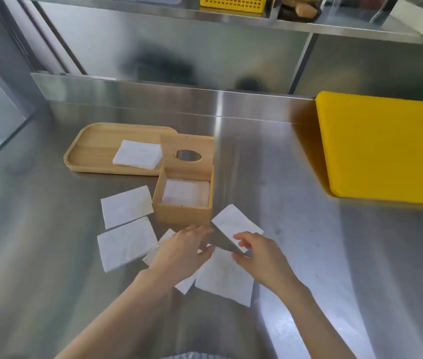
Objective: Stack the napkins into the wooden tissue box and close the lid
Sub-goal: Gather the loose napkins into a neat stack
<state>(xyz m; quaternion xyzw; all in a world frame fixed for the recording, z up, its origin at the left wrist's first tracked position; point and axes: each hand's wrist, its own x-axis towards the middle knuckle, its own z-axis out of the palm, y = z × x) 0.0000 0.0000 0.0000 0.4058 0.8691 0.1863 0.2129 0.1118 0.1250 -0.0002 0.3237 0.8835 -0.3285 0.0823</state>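
Note:
The wooden tissue box (182, 213) stands open in the middle of the steel counter, with white napkins (186, 193) stacked inside. Its lid (197, 143), with an oval hole, lies just behind it, partly on a wooden tray (88, 154) that holds another napkin stack (138, 154). Several loose napkins lie in front: two at the left (126, 206) (126, 243) and one near me (224, 279). My right hand (261, 257) pinches the near edge of a tilted, lifted napkin (233, 221). My left hand (182, 253) lies spread, fingers apart, over a partly hidden napkin (165, 235).
A thick yellow cutting board (386, 149) lies at the right of the steel counter (309, 229). A steel backsplash runs behind. A shelf above carries a yellow basket (233, 3). The counter's left edge drops off at the far left.

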